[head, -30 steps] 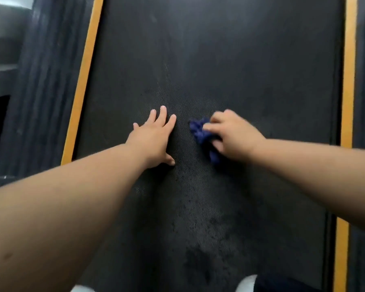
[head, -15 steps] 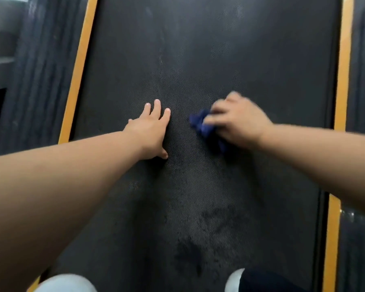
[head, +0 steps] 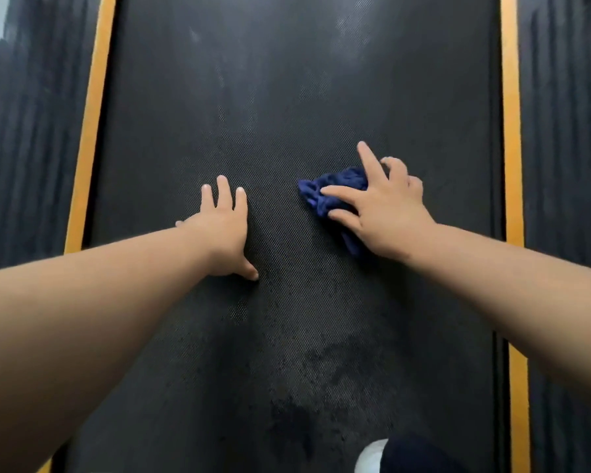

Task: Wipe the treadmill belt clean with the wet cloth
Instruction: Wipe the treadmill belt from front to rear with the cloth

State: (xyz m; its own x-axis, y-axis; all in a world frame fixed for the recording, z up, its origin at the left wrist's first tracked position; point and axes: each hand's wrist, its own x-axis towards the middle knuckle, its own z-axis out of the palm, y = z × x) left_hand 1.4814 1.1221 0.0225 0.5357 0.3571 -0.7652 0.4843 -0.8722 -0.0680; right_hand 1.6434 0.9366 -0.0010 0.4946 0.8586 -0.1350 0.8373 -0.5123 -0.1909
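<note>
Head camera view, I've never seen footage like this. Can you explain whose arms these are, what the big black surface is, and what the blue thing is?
This picture comes from a camera worn on a person's head, looking forward and down, so the two bare arms are the wearer's own. The wide black textured surface is a treadmill belt, edged by orange stripes with dark ribbed side rails outside them. The left hand lies flat on the belt, fingers straight, holding nothing. The right hand presses a bunched dark blue cloth onto the belt with spread fingers. Darker blotches mark the belt nearer the person; whether they are damp or dirt I cannot tell.
</note>
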